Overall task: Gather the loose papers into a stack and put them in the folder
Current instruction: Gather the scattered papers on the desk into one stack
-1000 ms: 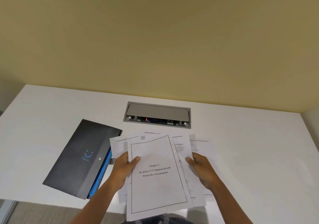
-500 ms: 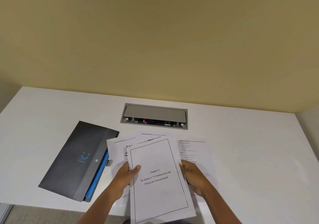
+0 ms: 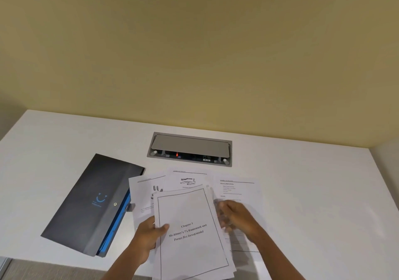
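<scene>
- White desk point(image 3: 302, 193) by a yellow wall point(image 3: 194, 53)
- Left hand point(image 3: 149, 237) grips papers point(image 3: 190, 225)
- Right hand point(image 3: 236, 216) blurry, grip unclear
- Dark folder point(image 3: 90, 204) lies left

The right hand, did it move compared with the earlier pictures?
Yes. The right hand has shifted right, off the bordered top sheet, judged against the grey desk power box.

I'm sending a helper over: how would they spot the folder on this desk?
On the white desk, look left of the grey cable box. The folder lies flat beside the scattered white papers: the only dark thing there, with a blue smile logo and blue edge.
</scene>
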A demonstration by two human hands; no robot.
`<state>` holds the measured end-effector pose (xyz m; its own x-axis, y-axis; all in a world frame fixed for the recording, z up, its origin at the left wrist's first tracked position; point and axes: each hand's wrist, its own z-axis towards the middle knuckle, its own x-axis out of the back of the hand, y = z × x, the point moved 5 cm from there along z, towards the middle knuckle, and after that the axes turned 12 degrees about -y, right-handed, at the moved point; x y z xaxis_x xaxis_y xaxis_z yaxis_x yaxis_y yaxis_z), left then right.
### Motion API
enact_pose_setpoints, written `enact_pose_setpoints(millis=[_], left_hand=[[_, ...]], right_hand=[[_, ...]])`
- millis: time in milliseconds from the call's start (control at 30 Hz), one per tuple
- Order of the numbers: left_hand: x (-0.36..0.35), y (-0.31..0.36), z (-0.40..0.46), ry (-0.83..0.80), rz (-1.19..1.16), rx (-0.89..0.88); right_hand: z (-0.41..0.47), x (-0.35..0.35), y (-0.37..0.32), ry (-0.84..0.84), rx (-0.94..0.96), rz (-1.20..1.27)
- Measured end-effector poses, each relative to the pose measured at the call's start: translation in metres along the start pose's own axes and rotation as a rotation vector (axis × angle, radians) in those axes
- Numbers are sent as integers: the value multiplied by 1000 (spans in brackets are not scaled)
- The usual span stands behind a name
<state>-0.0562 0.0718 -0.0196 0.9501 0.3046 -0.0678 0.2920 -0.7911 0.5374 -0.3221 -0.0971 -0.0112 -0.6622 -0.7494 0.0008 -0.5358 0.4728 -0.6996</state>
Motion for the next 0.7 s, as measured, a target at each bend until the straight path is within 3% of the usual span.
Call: enact_pose_setpoints(millis=[100,200,300,467,700], left_hand=[[2,-4,-6,60,-10,-5],[7,-12,-9,122,3,15],[13,-20,-13,164,-36,35],[14,-24,-24,205,-86,-16],[9,-22,-29,213,-108,-47]], right_hand=[[10,50,2,242,46,-431],[23,91,15,313,-17,-824],[34,118,29,295,-107,-1068],[42,125,53,151,-199,-1172],[31,114,59,245,-57,-1136]])
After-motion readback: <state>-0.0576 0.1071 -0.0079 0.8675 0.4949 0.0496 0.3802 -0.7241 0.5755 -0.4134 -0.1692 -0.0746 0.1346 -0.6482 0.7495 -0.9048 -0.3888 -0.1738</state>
